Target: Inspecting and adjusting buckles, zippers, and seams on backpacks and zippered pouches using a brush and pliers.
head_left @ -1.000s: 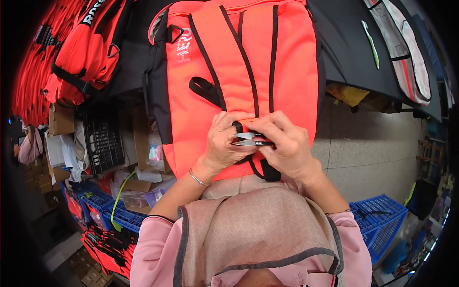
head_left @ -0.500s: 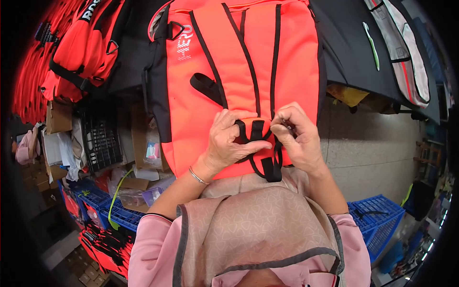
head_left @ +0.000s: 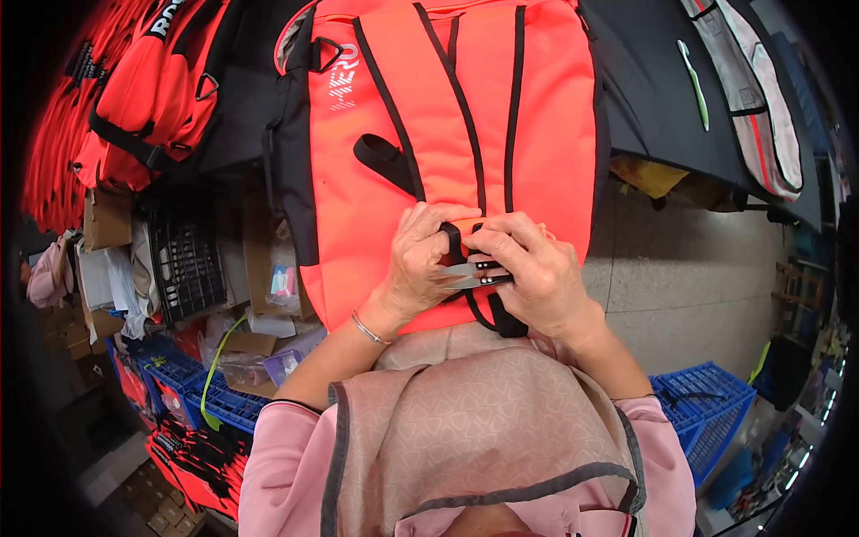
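Apron (head_left: 483,412), beige, grey-edged, meeting the bag's lower end. Tail (head_left: 508,324), black webbing, hanging loose below the right hand; liable to be snagged or cut, being so near the blades. Snips (head_left: 461,276), small, blades toward the left palm; a slip or hasty squeeze could nick skin, or slit sound webbing where fingers hide the cutting point. Right hand (head_left: 537,277), grip closed around the snips' handles. Left hand (head_left: 416,264), grip pinching the strap (head_left: 467,215) at its lower end; should that hold slacken, the work could shift under the blades. Bag (head_left: 555,134), red-orange, straps upward, lying between apron and counter (head_left: 640,116), its lower part past the counter's edge; a tug could drag it downward. Brush (head_left: 693,85), white and green, on the counter, well apart.
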### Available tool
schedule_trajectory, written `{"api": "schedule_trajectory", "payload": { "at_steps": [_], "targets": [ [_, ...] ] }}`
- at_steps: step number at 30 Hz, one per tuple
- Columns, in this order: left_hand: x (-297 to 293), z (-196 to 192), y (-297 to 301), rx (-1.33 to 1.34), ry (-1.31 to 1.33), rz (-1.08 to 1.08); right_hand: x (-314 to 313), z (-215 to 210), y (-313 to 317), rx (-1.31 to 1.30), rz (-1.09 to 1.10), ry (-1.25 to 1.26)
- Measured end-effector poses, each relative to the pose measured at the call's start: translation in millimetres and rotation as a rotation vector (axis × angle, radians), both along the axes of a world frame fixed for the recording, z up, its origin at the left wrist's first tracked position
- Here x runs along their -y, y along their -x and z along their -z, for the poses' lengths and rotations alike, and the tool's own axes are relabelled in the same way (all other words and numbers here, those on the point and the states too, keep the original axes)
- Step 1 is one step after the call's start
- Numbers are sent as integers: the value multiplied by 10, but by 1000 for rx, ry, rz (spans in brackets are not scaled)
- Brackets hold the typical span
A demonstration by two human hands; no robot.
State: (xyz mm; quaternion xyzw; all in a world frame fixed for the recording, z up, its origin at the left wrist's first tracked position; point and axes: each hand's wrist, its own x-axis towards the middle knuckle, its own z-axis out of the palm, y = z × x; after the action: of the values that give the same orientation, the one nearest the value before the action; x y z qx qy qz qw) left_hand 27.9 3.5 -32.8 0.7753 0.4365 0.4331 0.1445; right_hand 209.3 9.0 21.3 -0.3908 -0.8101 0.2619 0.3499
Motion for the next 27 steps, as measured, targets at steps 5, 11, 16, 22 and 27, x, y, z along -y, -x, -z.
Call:
{"api": "schedule_trajectory", "payload": {
  "at_steps": [5,11,16,22,27],
  "targets": [
    [-12,-74,-50,25,6,-6,-40,95,40,-51,11,-101],
    [1,-95,-95,39,23,-53,-38,83,52,-268,59,158],
    [1,-1,-56,7,4,-46,25,107,183,-235,117,185],
    [-106,-35,-109,55,71,-49,305,144,302,-255,-68,198],
    [-10,-32,10,234,340,-2,188,-99,43,-189,77,200]
  ]
}}
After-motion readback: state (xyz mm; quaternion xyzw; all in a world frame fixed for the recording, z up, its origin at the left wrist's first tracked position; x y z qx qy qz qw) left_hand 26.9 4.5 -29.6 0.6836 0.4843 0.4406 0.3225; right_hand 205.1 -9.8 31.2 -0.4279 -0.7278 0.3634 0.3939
